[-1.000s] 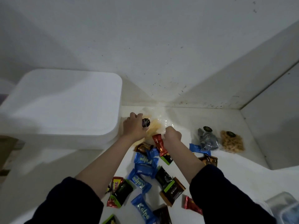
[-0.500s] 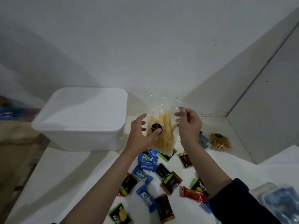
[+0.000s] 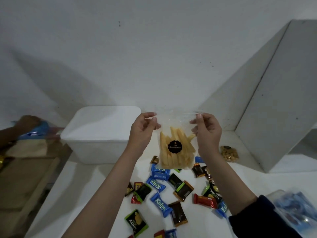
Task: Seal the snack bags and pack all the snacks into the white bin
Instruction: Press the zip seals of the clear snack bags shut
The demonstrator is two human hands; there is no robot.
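While both hands are raised above the worktop (image 3: 89, 182), a clear snack bag (image 3: 176, 148) of pale yellow sticks hangs between them, clear of the surface. The left hand (image 3: 143, 133) pinches the bag's top left corner and the right hand (image 3: 208, 133) pinches its top right corner, fingers curled on the film, so the mouth stretches flat and level from one to the other. Its long axis runs straight down, mouth upward, with a round black sticker (image 3: 175, 147) facing the camera. Directly beneath and toward the person, small wrapped snacks (image 3: 157, 185) lie scattered. To the left, just beside the left forearm, stands the white bin (image 3: 101, 134), against the wall. A second bag of nuts (image 3: 229, 153) lies to the right, near a grey panel (image 3: 274, 103) that closes off that side.
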